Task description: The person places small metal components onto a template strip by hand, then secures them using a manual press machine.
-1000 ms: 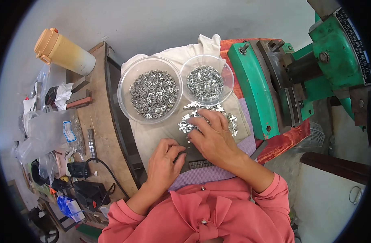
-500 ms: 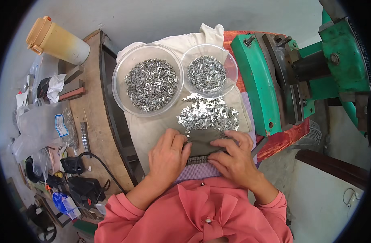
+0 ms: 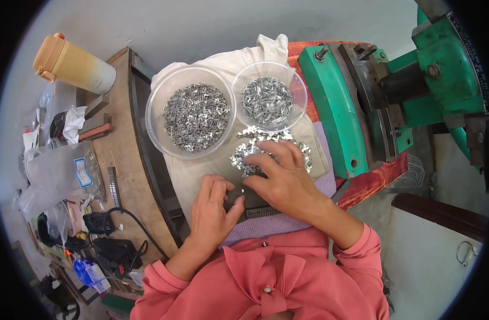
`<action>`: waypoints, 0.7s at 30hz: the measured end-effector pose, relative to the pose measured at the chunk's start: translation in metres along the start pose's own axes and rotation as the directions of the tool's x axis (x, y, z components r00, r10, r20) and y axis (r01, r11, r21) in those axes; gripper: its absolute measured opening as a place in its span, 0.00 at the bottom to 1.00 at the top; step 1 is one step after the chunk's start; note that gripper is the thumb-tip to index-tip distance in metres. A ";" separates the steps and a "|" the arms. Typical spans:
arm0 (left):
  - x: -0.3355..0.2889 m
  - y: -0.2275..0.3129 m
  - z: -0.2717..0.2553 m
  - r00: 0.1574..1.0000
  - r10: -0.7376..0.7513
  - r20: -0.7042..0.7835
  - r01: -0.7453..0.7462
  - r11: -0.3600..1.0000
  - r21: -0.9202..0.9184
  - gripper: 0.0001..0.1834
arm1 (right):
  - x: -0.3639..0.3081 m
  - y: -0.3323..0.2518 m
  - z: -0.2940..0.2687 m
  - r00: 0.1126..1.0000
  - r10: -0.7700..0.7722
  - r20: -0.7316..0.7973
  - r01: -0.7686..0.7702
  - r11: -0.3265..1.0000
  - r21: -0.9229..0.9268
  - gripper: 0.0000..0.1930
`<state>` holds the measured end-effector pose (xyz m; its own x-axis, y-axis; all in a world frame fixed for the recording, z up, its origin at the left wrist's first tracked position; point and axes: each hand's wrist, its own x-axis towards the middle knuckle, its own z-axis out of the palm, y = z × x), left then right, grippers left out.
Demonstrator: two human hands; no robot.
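My left hand (image 3: 211, 210) rests on the cloth, thumb and forefinger apart, with nothing visible between them. One small shiny metal piece (image 3: 243, 190) lies just beyond its fingertips. Over the near side of a pile of small flat metal pieces (image 3: 303, 152) is my right hand (image 3: 287, 184), its fingers bent and spread, its thumb apart from the forefinger. That hand hides part of the pile, and nothing shows in its grip. A dark slotted metal strip (image 3: 261, 212) lies at the near edge of the cloth, between the two wrists.
Behind the pile stand a large clear tub (image 3: 153, 120) and a smaller clear bowl (image 3: 303, 101), both holding small metal parts. A green press (image 3: 332, 112) stands at the right. The wooden bench (image 3: 128, 154) at the left carries a yellow flask (image 3: 76, 64), bags and tools.
My right hand has moved from the slotted strip up and left to the pile. My left hand has drawn slightly back from the strip, its thumb and forefinger now apart.
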<state>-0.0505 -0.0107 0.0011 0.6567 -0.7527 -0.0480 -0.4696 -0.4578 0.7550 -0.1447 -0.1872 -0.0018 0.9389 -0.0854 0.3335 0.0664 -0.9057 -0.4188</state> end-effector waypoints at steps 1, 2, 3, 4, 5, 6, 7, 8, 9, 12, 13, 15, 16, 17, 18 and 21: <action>0.001 0.000 0.000 1.000 -0.002 0.007 0.002 1.000 0.019 0.15 | 0.002 0.000 0.001 0.999 -0.023 0.037 0.024 0.999 -0.035 0.06; 0.002 -0.001 0.001 1.000 -0.002 0.010 0.002 1.000 0.017 0.15 | 0.004 0.000 0.002 0.996 -0.044 0.076 0.049 0.996 -0.069 0.05; 0.003 -0.003 0.003 1.000 0.024 0.001 -0.024 0.998 0.058 0.14 | 0.004 0.000 0.002 0.996 -0.041 0.078 0.046 0.997 -0.069 0.05; 0.003 -0.004 0.005 0.999 0.049 -0.007 -0.048 0.994 0.101 0.13 | 0.004 0.000 0.001 0.995 -0.045 0.092 0.055 0.993 -0.106 0.04; 0.004 -0.004 0.006 0.999 0.047 -0.004 -0.046 0.994 0.100 0.13 | 0.003 0.000 0.001 0.993 -0.048 0.107 0.063 0.988 -0.142 0.04; 0.005 -0.005 0.006 0.998 0.067 -0.019 -0.064 0.992 0.110 0.13 | 0.003 0.001 0.002 0.993 -0.045 0.109 0.060 0.988 -0.140 0.04; 0.005 -0.005 0.007 0.995 0.090 -0.030 -0.086 0.989 0.118 0.12 | 0.002 0.002 0.002 0.995 -0.028 0.094 0.040 0.992 -0.123 0.04; 0.006 -0.005 0.008 0.996 0.092 -0.021 -0.089 0.989 0.114 0.12 | 0.001 0.003 0.002 0.997 -0.010 0.080 0.019 0.994 -0.107 0.05; 0.006 -0.006 0.008 0.994 0.106 -0.036 -0.101 0.989 0.111 0.11 | 0.001 0.003 0.003 0.997 0.000 0.082 0.009 0.994 -0.109 0.05; 0.006 -0.007 0.009 0.991 0.122 -0.046 -0.117 0.988 0.103 0.09 | 0.000 0.003 0.004 0.999 -0.008 0.032 0.010 0.997 -0.074 0.06; 0.005 -0.007 0.009 0.992 0.116 -0.057 -0.110 0.989 0.102 0.08 | -0.001 0.004 0.000 0.999 -0.005 0.034 0.007 0.997 -0.074 0.06; 0.003 -0.010 0.008 0.992 0.113 -0.055 -0.108 0.990 0.092 0.07 | -0.006 0.007 -0.013 0.999 0.048 -0.018 -0.048 0.999 0.010 0.07; 0.003 -0.010 0.009 0.992 0.114 -0.054 -0.109 0.991 0.083 0.07 | -0.013 0.007 -0.021 0.997 0.081 -0.019 -0.080 0.996 0.028 0.08; 0.003 -0.010 0.008 0.992 0.111 -0.054 -0.106 0.991 0.083 0.07 | -0.020 0.005 -0.029 0.997 0.080 -0.017 -0.079 0.996 0.030 0.08; 0.004 -0.009 0.007 0.992 0.117 -0.053 -0.112 0.989 0.093 0.07 | -0.027 0.003 -0.037 0.996 0.092 -0.004 -0.092 0.995 0.038 0.08; 0.005 -0.007 0.009 0.988 0.146 -0.044 -0.140 0.984 0.108 0.07 | -0.057 -0.010 -0.042 0.989 0.138 0.047 -0.139 0.990 0.017 0.08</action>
<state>-0.0490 -0.0159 -0.0097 0.6067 -0.7897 0.0917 -0.6180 -0.3959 0.6793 -0.2131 -0.1909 0.0185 0.9540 -0.1895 0.2321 -0.0587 -0.8777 -0.4756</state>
